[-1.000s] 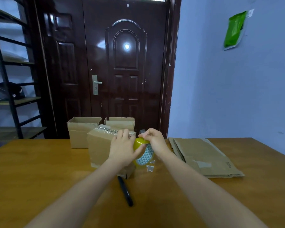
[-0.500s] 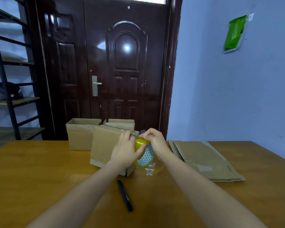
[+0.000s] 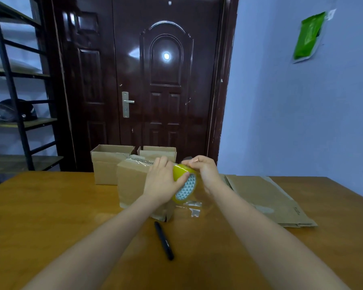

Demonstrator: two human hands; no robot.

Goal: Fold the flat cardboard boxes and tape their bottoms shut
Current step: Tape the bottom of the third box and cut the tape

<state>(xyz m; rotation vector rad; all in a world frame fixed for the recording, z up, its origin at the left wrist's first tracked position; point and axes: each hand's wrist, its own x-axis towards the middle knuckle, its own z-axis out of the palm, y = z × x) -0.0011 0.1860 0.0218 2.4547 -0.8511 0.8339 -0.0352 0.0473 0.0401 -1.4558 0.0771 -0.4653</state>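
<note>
A black pen lies on the wooden counter, near its front edge. Behind the counter stands a big dark brown door with a shiny face and a silver handle on its left side. Left of the door is a black metal shelf rack, and a dark helmet sits on one of its shelves. Right of the door is a pale blue wall. A green bag hangs high up on that wall.
</note>
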